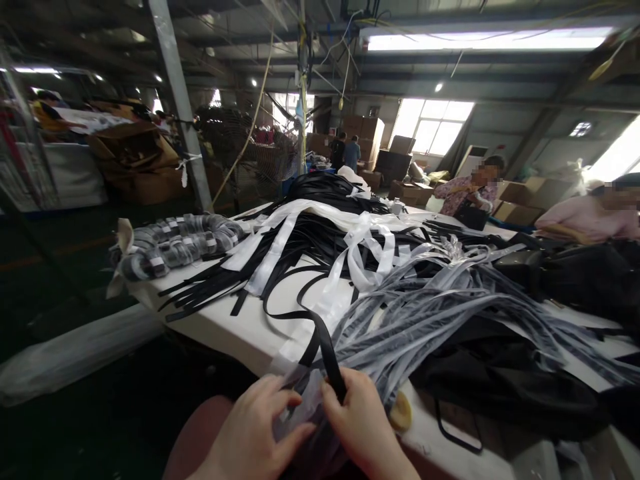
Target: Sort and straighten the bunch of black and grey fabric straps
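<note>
My right hand (361, 421) is closed around a flat black strap (327, 350), thumb against its lower end. The strap loops up and away over the table edge. My left hand (253, 427) is beside it, fingers curled on a thin clear plastic sleeve (311, 399) bunched between the two hands. What lies below my fingers is partly hidden. Just past my hands, a spread of plastic-wrapped straps (400, 327) covers the near right of the table. A white strip (333, 293) runs toward me from the middle.
A heap of black straps (320, 233) fills the white table (225, 337), with coiled wrapped bundles (175, 247) at its left corner. Black fabric (510, 380) lies at right, near a yellow roll (401, 411). Two people (473, 190) sit across the table. A metal post (183, 107) stands left.
</note>
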`<state>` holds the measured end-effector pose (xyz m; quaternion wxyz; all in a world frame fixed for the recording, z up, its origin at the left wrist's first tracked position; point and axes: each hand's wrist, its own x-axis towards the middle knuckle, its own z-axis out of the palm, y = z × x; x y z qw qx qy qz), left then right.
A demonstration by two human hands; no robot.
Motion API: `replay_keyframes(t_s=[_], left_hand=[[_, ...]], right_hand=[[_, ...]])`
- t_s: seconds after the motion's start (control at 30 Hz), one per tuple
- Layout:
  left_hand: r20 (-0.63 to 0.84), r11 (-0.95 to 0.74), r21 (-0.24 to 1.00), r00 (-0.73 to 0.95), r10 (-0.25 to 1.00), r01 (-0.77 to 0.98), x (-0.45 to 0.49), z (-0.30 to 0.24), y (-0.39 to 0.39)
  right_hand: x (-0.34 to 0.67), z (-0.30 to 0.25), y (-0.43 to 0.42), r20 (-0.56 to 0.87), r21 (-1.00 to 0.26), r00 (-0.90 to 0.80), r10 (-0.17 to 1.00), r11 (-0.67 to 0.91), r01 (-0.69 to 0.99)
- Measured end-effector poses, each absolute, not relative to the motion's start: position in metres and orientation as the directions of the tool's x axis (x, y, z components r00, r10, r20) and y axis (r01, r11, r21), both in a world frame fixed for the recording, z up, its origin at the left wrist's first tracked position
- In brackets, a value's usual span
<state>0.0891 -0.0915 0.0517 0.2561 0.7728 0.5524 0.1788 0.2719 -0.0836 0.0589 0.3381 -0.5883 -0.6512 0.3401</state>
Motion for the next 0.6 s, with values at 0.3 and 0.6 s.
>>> replay_keyframes(t_s=[0.3, 0.6], left_hand=[[-0.015, -0.270, 0.765, 0.435, 0.900, 0.585, 0.087, 0.038, -0.086], [-0.181, -0.245, 0.785, 0.589, 0.787, 0.569, 0.090, 0.039, -0.094]], right_hand=[[0.281, 0.060, -0.089, 0.014, -0.993, -0.061, 0.998, 0.021, 0.114], [0.316, 0.132, -0.090, 0.174, -0.602, 0.354, 0.919, 0.384, -0.700]])
